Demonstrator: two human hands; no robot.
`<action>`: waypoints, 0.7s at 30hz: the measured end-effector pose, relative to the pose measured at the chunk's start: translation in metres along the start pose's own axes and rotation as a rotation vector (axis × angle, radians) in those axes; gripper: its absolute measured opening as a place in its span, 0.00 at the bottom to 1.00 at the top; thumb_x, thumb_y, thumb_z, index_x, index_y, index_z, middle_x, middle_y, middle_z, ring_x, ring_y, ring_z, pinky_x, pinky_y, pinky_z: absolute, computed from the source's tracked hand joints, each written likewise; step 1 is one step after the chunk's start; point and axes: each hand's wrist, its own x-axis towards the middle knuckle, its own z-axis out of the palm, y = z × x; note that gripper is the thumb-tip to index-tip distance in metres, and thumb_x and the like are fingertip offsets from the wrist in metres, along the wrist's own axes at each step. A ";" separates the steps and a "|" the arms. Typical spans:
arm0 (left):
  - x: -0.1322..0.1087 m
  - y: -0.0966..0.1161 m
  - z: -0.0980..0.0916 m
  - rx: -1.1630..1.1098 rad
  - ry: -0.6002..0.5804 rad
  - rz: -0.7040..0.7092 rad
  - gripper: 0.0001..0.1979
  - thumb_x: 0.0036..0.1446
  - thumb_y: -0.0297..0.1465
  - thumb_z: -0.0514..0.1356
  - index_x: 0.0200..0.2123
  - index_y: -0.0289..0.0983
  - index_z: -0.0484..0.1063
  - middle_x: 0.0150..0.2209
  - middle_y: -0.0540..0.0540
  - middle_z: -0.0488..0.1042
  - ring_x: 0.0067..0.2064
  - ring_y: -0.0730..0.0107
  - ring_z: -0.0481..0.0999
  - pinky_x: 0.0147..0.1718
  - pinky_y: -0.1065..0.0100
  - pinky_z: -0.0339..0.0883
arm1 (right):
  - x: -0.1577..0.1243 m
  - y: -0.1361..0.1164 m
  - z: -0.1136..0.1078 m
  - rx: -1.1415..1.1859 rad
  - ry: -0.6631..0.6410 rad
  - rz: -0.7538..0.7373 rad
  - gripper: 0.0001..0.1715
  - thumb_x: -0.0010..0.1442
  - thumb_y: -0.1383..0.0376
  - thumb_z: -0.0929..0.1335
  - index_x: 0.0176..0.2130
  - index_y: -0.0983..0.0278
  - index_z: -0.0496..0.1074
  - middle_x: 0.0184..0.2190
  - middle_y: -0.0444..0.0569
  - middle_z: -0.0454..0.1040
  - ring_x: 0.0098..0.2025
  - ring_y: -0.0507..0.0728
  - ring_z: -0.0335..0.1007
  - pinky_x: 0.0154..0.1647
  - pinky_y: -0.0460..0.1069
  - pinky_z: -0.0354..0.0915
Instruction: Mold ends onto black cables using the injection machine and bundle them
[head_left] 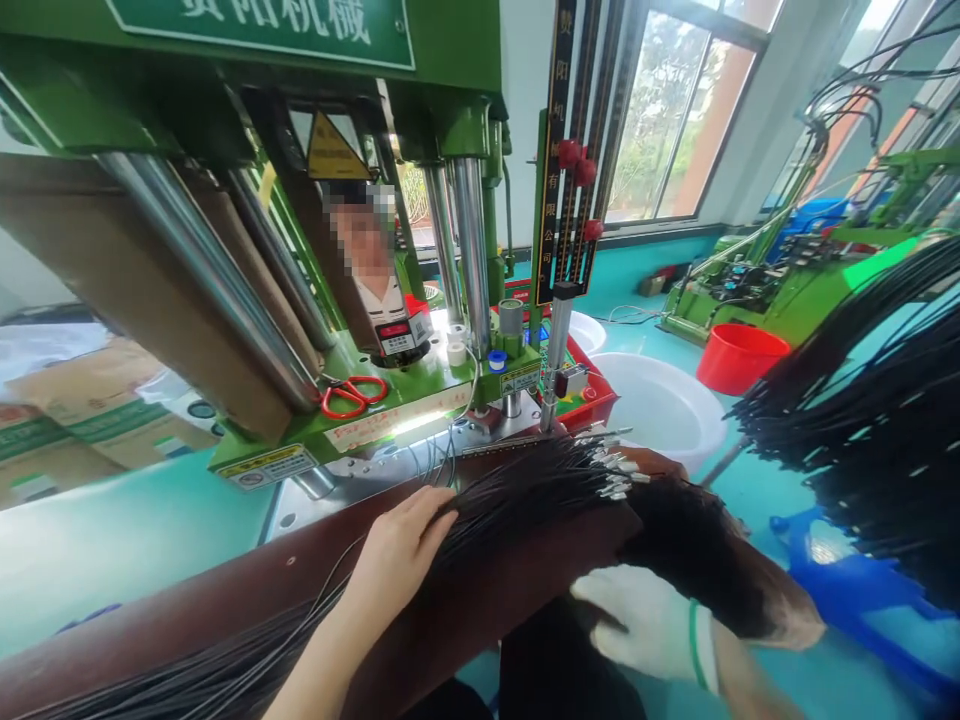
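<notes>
Nearest the lens, low R: R hand (637, 615), in a white glove, thumb and fingers part-curled by the dark cloth over the lap; can't tell if there's anything in its grip. Just beyond, bare L hand (405, 540) lies over the bundle of black cables (517, 495), fingers together and loosely bent, thumb close by; contact's clear, but can't tell how firm the hold is. Bundle's lying along the brown board (285, 580), silver terminals (619, 472) bunched at its R end, more strands trailing lower L. Step in hand looks like steadying or sorting cables, prob.; next move calls for a light pinch w/ the terminal ends kept level, no tangles. Right behind: green press (457, 60), red-handled scissors (354, 397) on its lower deck. Farther back R, white tub (660, 405), then red bucket (742, 358) on the floor; window (667, 110) beyond.
</notes>
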 end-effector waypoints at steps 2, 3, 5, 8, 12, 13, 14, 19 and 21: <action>0.003 0.001 0.001 -0.087 -0.039 -0.068 0.10 0.57 0.34 0.51 0.38 0.38 0.69 0.36 0.46 0.74 0.37 0.68 0.74 0.37 0.68 0.68 | 0.002 -0.014 -0.005 0.199 0.035 -0.121 0.21 0.48 0.68 0.64 0.44 0.62 0.70 0.36 0.48 0.74 0.38 0.56 0.70 0.41 0.49 0.63; 0.004 0.001 0.002 -0.117 -0.046 -0.087 0.09 0.57 0.33 0.51 0.36 0.38 0.69 0.37 0.46 0.74 0.38 0.68 0.74 0.38 0.68 0.68 | 0.003 -0.019 -0.006 0.331 0.052 -0.182 0.23 0.48 0.69 0.64 0.46 0.63 0.70 0.37 0.48 0.75 0.38 0.55 0.70 0.42 0.48 0.63; 0.004 0.004 0.004 -0.139 -0.014 -0.092 0.08 0.56 0.33 0.52 0.34 0.38 0.69 0.39 0.45 0.73 0.41 0.66 0.73 0.41 0.66 0.67 | 0.009 -0.028 -0.005 0.599 0.071 -0.272 0.22 0.49 0.72 0.64 0.46 0.65 0.70 0.37 0.49 0.75 0.37 0.53 0.70 0.41 0.46 0.64; 0.001 0.007 0.006 -0.128 0.047 -0.083 0.07 0.55 0.33 0.52 0.33 0.38 0.68 0.38 0.45 0.73 0.40 0.66 0.73 0.40 0.65 0.68 | 0.025 -0.039 0.006 1.079 0.059 -0.314 0.20 0.53 0.70 0.65 0.47 0.66 0.69 0.37 0.52 0.74 0.38 0.54 0.71 0.42 0.50 0.65; -0.012 0.015 0.011 -0.121 0.022 -0.062 0.08 0.57 0.33 0.50 0.38 0.39 0.65 0.30 0.48 0.74 0.31 0.70 0.75 0.31 0.72 0.69 | 0.058 -0.049 0.010 1.807 0.135 -0.349 0.31 0.52 0.58 0.69 0.54 0.62 0.60 0.48 0.56 0.69 0.49 0.61 0.66 0.52 0.60 0.58; -0.017 0.018 0.014 -0.109 0.021 -0.033 0.08 0.58 0.32 0.50 0.39 0.39 0.64 0.30 0.49 0.74 0.30 0.71 0.75 0.30 0.73 0.68 | 0.066 -0.049 0.005 1.922 0.200 -0.360 0.31 0.52 0.57 0.69 0.53 0.61 0.61 0.50 0.56 0.68 0.51 0.61 0.65 0.53 0.61 0.56; -0.023 0.021 0.016 -0.096 0.022 0.004 0.07 0.58 0.31 0.49 0.40 0.39 0.63 0.30 0.49 0.74 0.29 0.71 0.75 0.29 0.74 0.68 | 0.073 -0.047 -0.002 2.007 0.275 -0.360 0.29 0.52 0.56 0.69 0.51 0.61 0.63 0.50 0.55 0.68 0.51 0.61 0.64 0.54 0.61 0.55; -0.064 0.031 0.044 -0.012 -0.232 0.085 0.10 0.57 0.25 0.46 0.41 0.38 0.63 0.30 0.46 0.75 0.29 0.69 0.76 0.27 0.74 0.67 | 0.079 -0.024 -0.037 2.065 0.406 -0.295 0.16 0.56 0.61 0.66 0.44 0.63 0.69 0.38 0.49 0.75 0.40 0.56 0.72 0.48 0.57 0.63; -0.084 0.025 0.062 0.041 -0.462 0.035 0.12 0.55 0.23 0.47 0.39 0.38 0.65 0.27 0.47 0.75 0.27 0.66 0.76 0.24 0.73 0.66 | 0.071 -0.019 -0.038 1.932 0.291 -0.346 0.15 0.57 0.61 0.65 0.43 0.66 0.71 0.35 0.52 0.76 0.37 0.58 0.73 0.41 0.56 0.66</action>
